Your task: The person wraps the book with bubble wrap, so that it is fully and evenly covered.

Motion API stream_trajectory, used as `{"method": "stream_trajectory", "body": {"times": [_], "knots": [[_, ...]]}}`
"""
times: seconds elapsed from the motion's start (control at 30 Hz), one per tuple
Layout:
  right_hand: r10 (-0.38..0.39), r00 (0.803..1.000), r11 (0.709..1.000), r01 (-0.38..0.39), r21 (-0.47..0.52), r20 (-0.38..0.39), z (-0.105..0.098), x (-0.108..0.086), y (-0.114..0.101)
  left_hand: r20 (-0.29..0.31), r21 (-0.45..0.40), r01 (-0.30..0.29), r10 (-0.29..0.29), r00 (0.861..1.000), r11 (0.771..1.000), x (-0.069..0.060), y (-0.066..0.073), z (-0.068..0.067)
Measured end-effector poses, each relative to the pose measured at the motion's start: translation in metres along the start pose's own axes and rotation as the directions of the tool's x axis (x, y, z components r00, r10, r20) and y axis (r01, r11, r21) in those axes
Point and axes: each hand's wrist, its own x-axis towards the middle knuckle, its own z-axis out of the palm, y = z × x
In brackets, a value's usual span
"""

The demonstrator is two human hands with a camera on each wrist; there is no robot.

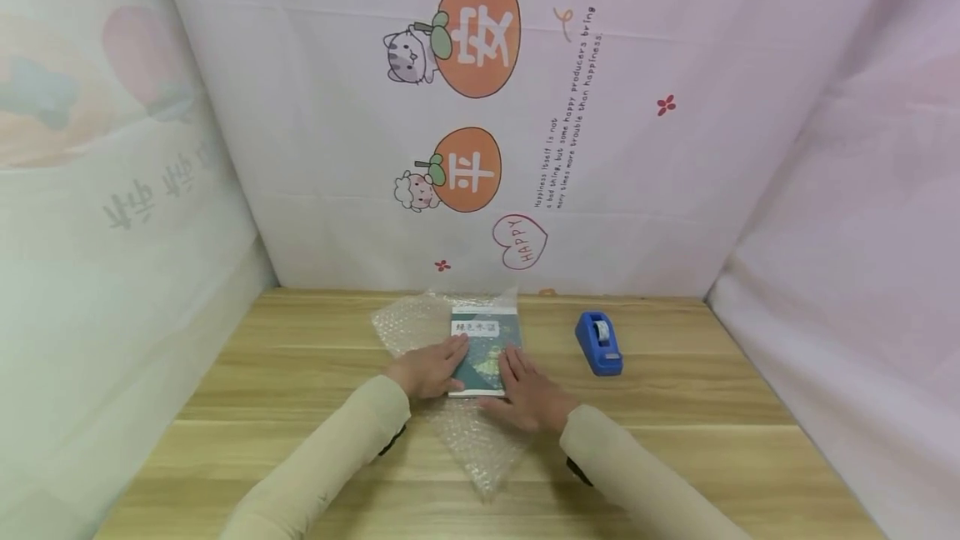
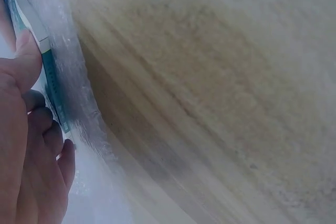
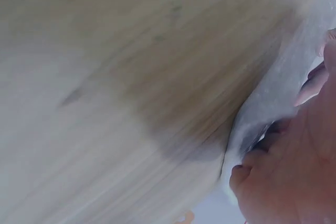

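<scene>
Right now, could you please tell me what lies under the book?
Bubble wrap lies under the book, showing past its edges on the wooden table. Whatever sits directly beneath the book is covered and cannot be seen.

A blue tape dispenser [image 1: 599, 350] sits on the wood-grain bench [image 1: 300, 361]. Behind hangs a white cloth [image 1: 330, 132] printed with orange fruits [image 1: 480, 36], a cartoon cat [image 1: 408, 55] and a heart [image 1: 520, 242].

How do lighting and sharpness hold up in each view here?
Head view: brightly lit and fairly crisp, though the left side wall looks washed out and the bubble wrap shows small glints; left wrist: hazy, with the tabletop soft and milky toward the upper right; right wrist: similarly veiled, pale at left, the right hand lacking crisp detail.
</scene>
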Motion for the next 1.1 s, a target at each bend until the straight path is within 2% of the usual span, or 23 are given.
{"method": "stream_trajectory", "body": {"times": [0.1,0.33,0.5,0.6,0.73,0.87,0.97,1.1], "knots": [[-0.030,0.999,1.000,0.030,-0.002,0.010,-0.001,-0.008,0.006,0.014,-0.017,0.008,-0.008,1.000,1.000,0.001,0.003,-0.001],[-0.100,0.994,0.995,0.100,0.000,0.040,-0.005,-0.028,0.008,0.019,0.018,0.009,-0.010,1.000,1.000,-0.001,0.004,-0.004],[-0.116,0.992,0.993,0.117,-0.024,0.052,-0.003,-0.032,0.008,0.020,0.017,0.012,-0.012,1.000,1.000,0.000,0.001,-0.002],[-0.118,0.992,0.992,0.121,-0.044,0.051,-0.002,-0.032,0.008,0.011,0.016,-0.012,0.012,1.000,1.000,-0.001,-0.001,-0.002],[-0.119,0.992,0.991,0.122,-0.055,0.049,-0.002,-0.033,0.006,-0.011,-0.026,-0.043,0.043,0.999,0.999,-0.005,-0.004,-0.009],[-0.139,0.989,0.988,0.141,-0.064,0.046,0.000,-0.033,0.006,-0.052,-0.111,-0.045,0.040,0.998,0.993,-0.012,-0.010,-0.015],[-0.138,0.989,0.988,0.141,-0.066,0.049,0.000,-0.033,0.007,-0.093,-0.184,-0.036,0.019,0.995,0.982,-0.020,-0.019,-0.022],[-0.125,0.991,0.990,0.128,-0.060,0.050,0.000,-0.032,0.009,-0.147,-0.261,0.003,-0.043,0.988,0.965,-0.033,-0.040,-0.040]]}}
